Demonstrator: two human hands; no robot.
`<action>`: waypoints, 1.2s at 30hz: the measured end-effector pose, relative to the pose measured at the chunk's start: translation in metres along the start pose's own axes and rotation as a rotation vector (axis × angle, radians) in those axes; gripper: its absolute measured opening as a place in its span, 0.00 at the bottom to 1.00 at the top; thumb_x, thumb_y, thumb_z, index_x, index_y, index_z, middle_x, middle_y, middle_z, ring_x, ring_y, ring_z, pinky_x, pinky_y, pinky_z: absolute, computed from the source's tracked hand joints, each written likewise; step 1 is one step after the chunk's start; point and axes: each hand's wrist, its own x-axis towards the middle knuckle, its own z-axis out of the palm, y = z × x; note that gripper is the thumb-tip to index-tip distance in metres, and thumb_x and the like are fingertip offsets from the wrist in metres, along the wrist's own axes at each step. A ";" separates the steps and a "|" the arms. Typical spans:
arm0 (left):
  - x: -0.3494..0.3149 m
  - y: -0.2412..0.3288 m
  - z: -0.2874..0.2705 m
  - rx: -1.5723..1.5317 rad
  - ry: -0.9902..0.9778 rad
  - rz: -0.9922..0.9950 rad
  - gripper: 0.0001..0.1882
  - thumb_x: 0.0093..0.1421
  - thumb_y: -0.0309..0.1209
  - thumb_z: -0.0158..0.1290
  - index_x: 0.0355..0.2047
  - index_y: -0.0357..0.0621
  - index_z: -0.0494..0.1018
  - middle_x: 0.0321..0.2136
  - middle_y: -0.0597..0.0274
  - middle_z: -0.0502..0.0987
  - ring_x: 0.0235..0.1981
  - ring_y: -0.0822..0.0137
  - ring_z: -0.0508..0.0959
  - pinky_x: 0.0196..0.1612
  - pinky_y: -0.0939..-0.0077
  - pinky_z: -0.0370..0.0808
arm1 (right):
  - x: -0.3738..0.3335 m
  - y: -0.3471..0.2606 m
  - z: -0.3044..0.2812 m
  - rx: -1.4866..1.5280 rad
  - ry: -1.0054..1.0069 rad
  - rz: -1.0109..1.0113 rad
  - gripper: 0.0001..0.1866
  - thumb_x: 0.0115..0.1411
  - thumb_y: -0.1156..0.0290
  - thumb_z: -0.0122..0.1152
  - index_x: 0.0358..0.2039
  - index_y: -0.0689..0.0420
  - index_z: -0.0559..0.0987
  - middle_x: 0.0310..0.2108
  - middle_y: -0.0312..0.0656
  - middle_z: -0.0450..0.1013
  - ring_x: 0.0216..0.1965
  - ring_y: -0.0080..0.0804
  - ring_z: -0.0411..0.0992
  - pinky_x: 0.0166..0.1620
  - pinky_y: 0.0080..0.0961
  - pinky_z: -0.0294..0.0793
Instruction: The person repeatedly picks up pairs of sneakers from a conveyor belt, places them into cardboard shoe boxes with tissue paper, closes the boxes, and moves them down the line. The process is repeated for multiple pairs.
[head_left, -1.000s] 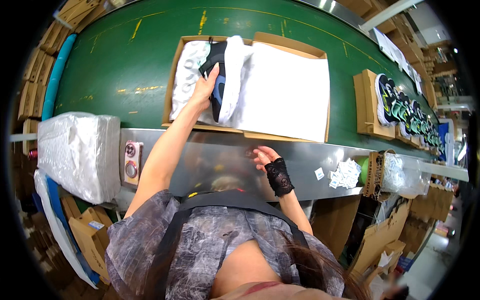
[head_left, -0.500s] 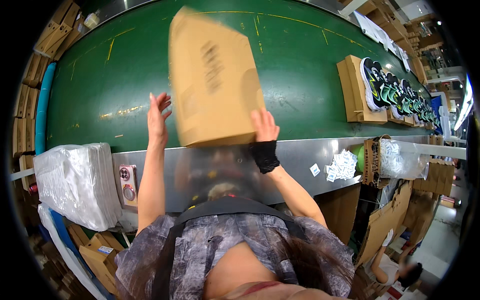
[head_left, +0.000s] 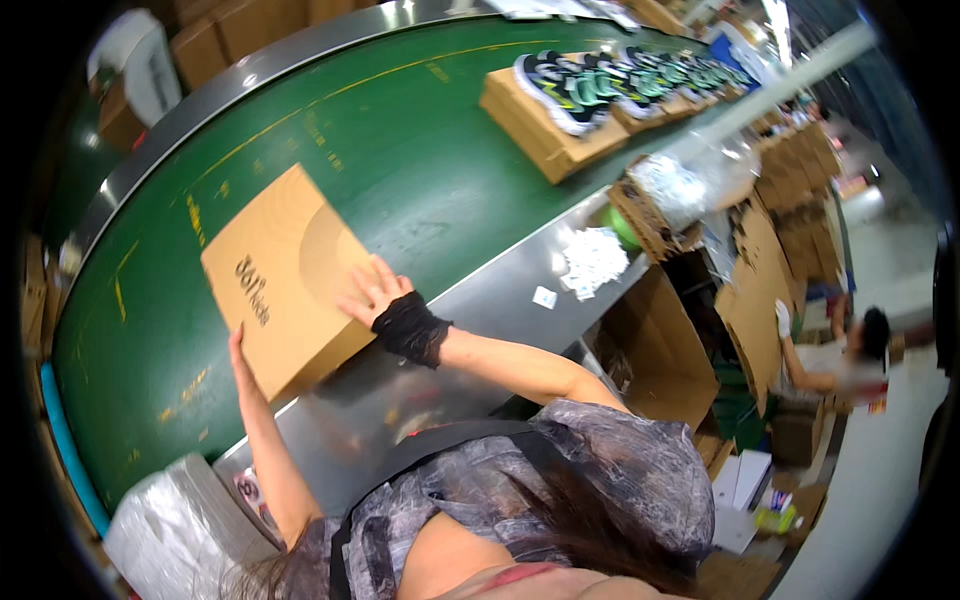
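A closed tan cardboard shoebox point(head_left: 290, 270) with dark print on its lid lies at an angle on the green belt, its near corner by the metal edge. My left hand point(head_left: 240, 352) grips the box's left side; most of its fingers are hidden by the box. My right hand point(head_left: 376, 292), with a black band at the wrist, lies on the right part of the lid. Its fingers are spread and hold nothing.
Sneakers on tan boxes point(head_left: 540, 135) line the belt at the far right. White packets point(head_left: 595, 262) lie on the metal ledge point(head_left: 480, 305) near a carton of packets point(head_left: 665, 195). Plastic-wrapped sheets point(head_left: 185, 530) stand at lower left. Another person point(head_left: 830, 365) is at the right.
The view has turned to the right. The box, tilted and blurred before, now rests on the belt. My left hand, apart from it before, has come onto its side; my right hand has moved onto the lid.
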 end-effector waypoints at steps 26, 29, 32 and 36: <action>-0.412 -0.262 0.129 -0.450 1.375 0.937 0.25 0.54 0.51 0.41 0.41 0.43 0.68 0.33 0.64 0.72 0.33 0.71 0.72 0.33 0.78 0.70 | -0.111 0.143 0.094 0.472 -0.289 -0.215 0.22 0.57 0.63 0.47 0.45 0.69 0.68 0.43 0.57 0.68 0.45 0.50 0.66 0.50 0.36 0.62; -0.458 -0.319 0.140 -0.597 1.542 1.012 0.27 0.52 0.53 0.43 0.43 0.44 0.67 0.37 0.61 0.71 0.37 0.68 0.71 0.37 0.75 0.69 | -0.128 0.139 0.075 0.520 -0.363 0.052 0.23 0.59 0.59 0.42 0.43 0.67 0.70 0.40 0.55 0.70 0.42 0.48 0.68 0.47 0.32 0.64; -0.481 -0.347 0.168 -0.742 1.664 1.121 0.29 0.52 0.52 0.43 0.45 0.43 0.66 0.39 0.59 0.71 0.39 0.65 0.71 0.39 0.72 0.70 | -0.121 0.147 0.070 0.513 -0.405 0.039 0.23 0.59 0.58 0.42 0.43 0.67 0.70 0.40 0.55 0.70 0.42 0.48 0.68 0.47 0.33 0.65; -0.519 -0.381 0.173 -0.746 1.784 1.290 0.31 0.52 0.53 0.40 0.49 0.44 0.63 0.42 0.58 0.69 0.42 0.61 0.71 0.42 0.66 0.69 | -0.107 0.150 0.066 0.534 -0.441 0.043 0.23 0.59 0.57 0.41 0.42 0.66 0.70 0.39 0.55 0.70 0.41 0.49 0.68 0.46 0.33 0.65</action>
